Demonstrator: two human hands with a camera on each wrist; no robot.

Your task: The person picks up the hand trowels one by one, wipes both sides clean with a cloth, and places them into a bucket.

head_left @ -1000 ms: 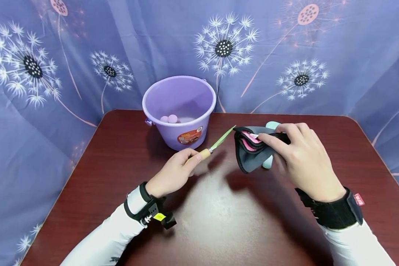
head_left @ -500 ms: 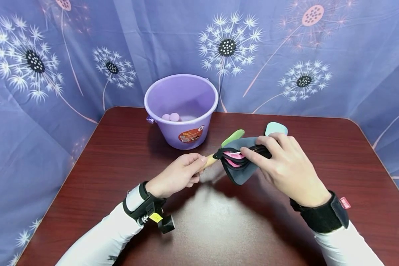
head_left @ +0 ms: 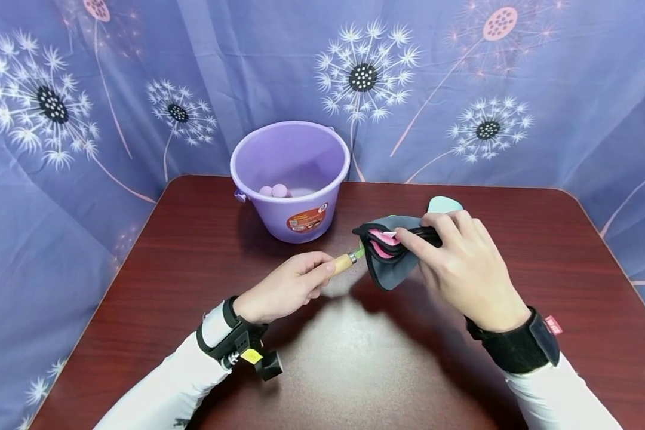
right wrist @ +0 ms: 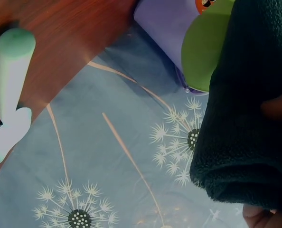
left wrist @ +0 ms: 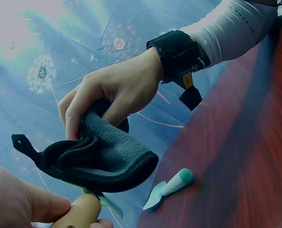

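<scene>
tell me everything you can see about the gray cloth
The gray cloth looks soft and fuzzy, with black edging, a black loop at one corner and a small white tag. It is folded in layers, with pink showing between the folds. The right hand grips it above the table, in front and to the right of the purple bucket. A green blade passes partly behind it in the head view; whether they touch is unclear.

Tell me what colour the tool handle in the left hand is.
The handle is light tan, clearest in the head view.
</scene>
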